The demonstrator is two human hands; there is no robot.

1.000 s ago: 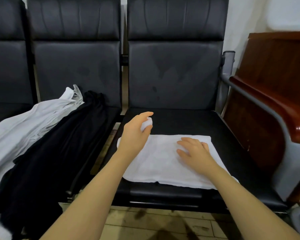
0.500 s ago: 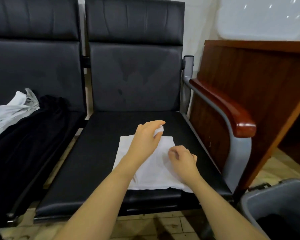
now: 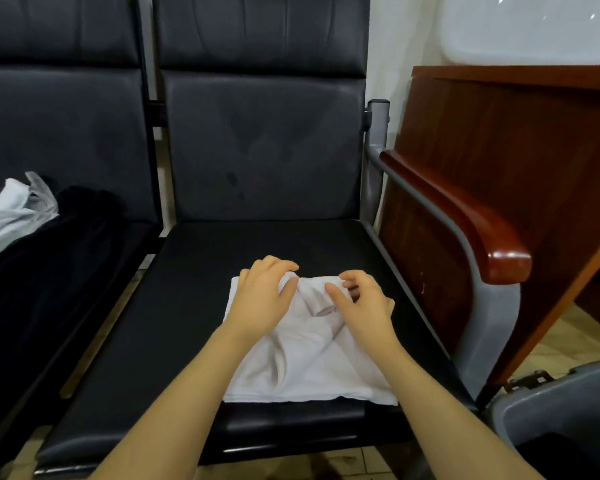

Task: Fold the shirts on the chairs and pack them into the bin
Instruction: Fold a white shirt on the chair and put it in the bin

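Observation:
A white folded shirt [image 3: 302, 372] lies on the front half of the black chair seat [image 3: 194, 296]. My left hand [image 3: 262, 299] grips its far edge, fingers curled over the bunched cloth. Close beside it, my right hand [image 3: 362, 301] pinches the same far edge, and the fabric wrinkles between the two hands. The grey bin [image 3: 555, 420] stands on the floor at the lower right, past the chair's armrest, with something dark inside.
A black shirt [image 3: 42, 271] and a light grey shirt [image 3: 4, 220] lie on the chair to the left. A wooden armrest [image 3: 465, 216] on a grey frame bounds the seat's right side. A brown wooden desk [image 3: 520, 133] stands behind it.
My view has swung right, bringing the bin into sight. My left hand carried the shirt's left side over to the right, narrowing the fold. Both hands now hold its far edge.

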